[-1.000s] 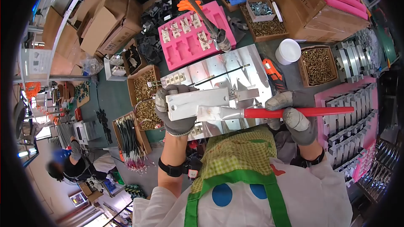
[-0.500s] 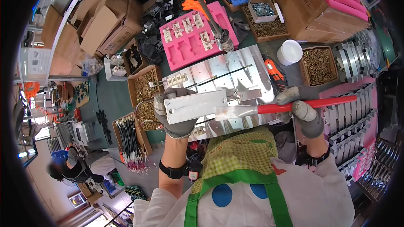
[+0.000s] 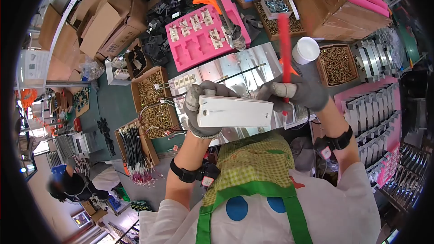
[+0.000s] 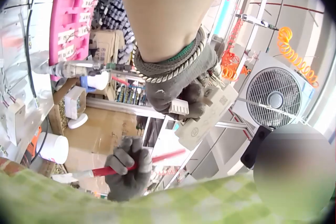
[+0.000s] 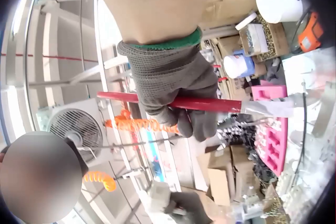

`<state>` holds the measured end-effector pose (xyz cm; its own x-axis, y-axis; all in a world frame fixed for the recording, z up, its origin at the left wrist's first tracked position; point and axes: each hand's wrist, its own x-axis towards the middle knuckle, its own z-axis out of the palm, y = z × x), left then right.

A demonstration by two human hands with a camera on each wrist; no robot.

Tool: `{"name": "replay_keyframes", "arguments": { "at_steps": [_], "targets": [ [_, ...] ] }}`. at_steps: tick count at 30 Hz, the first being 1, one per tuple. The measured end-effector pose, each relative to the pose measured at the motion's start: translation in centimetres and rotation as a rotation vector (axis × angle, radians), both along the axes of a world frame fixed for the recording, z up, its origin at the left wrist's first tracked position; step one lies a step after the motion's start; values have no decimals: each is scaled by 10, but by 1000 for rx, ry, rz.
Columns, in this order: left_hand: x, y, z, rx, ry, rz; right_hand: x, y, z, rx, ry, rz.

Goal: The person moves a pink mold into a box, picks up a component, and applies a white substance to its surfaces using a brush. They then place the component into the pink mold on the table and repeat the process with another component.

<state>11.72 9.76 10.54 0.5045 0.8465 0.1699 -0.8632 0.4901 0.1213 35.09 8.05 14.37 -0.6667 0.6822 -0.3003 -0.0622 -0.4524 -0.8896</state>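
Note:
My gloved left hand (image 3: 195, 113) grips a flat white block (image 3: 235, 112) by its left end. Its white face, with a small round hole near that end, is turned up. From below, in the left wrist view, the block's underside (image 4: 206, 120) looks beige, with a small logo. My gloved right hand (image 3: 309, 94), just right of the block, holds a flat paintbrush (image 3: 284, 40) around its red handle. In the head view the handle points away from me. White coats the brush's tip (image 5: 283, 107) in the right wrist view.
Metal plates (image 3: 246, 70) lie under both hands. Beyond stands a pink foam tray (image 3: 194, 49) with white parts; a white tub (image 3: 306, 49) is near my right hand. Boxes of brass screws (image 3: 338, 65) sit either side. A driver (image 3: 234, 38) hangs above.
The brush has left the block and swung from lying sideways to pointing away from me. My right hand has come left and up, while the block has shifted right and tilted slightly.

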Motion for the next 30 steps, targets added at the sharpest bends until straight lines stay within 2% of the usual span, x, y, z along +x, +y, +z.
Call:
{"name": "replay_keyframes", "arguments": {
  "at_steps": [2, 4, 5, 7, 8, 9, 10, 12, 13, 15, 16, 17, 18, 20, 21, 24, 26, 30],
  "targets": [
    [8, 3, 11, 90, 108, -138, -16, -3, -3, -108, 19, -19],
    [9, 1, 22, 121, 323, -100, -23, -2, -14, -242, 86, 41],
    [7, 0, 25, 134, 431, -77, -23, 2, -25, -221, 163, 175],
    [-11, 9, 25, 433, 800, -201, -23, -3, -37, -197, 112, 138],
    [-17, 16, 32, 582, 831, -284, -23, -3, -43, -179, 86, 125],
    [-23, 22, 39, 739, 853, -357, -18, 7, -52, -104, 105, 277],
    [-37, 26, 44, 789, 1006, -505, -21, 8, -53, 19, 62, 270],
    [-54, 23, 62, 808, 1340, -604, -33, 15, -35, 85, -155, 396],
    [-68, 27, 56, 867, 1562, -755, -40, 17, -36, 172, -302, 359],
    [-87, 27, 41, 939, 1755, -559, -56, 20, -45, 353, -587, 279],
    [-96, 27, 30, 970, 1850, -456, -62, 23, -56, 483, -682, 175],
    [-103, 29, 15, 956, 1819, -320, -70, 30, -65, 508, -758, 92],
    [-107, 37, -1, 846, 1861, -256, -79, 39, -73, 535, -833, 7],
    [-102, 51, 0, 636, 2011, -267, -93, 66, -84, 702, -1054, -24],
    [-99, 58, -10, 709, 2079, -163, -98, 74, -82, 646, -1020, -82],
    [-87, 78, -43, 832, 2333, 60, -109, 102, -106, 632, -1155, -51],
    [-82, 88, -59, 859, 2490, 120, -112, 111, -124, 650, -1196, -53],
    [-77, 104, -69, 820, 2575, -64, -113, 122, -144, 696, -1221, -63]
  ]
}}
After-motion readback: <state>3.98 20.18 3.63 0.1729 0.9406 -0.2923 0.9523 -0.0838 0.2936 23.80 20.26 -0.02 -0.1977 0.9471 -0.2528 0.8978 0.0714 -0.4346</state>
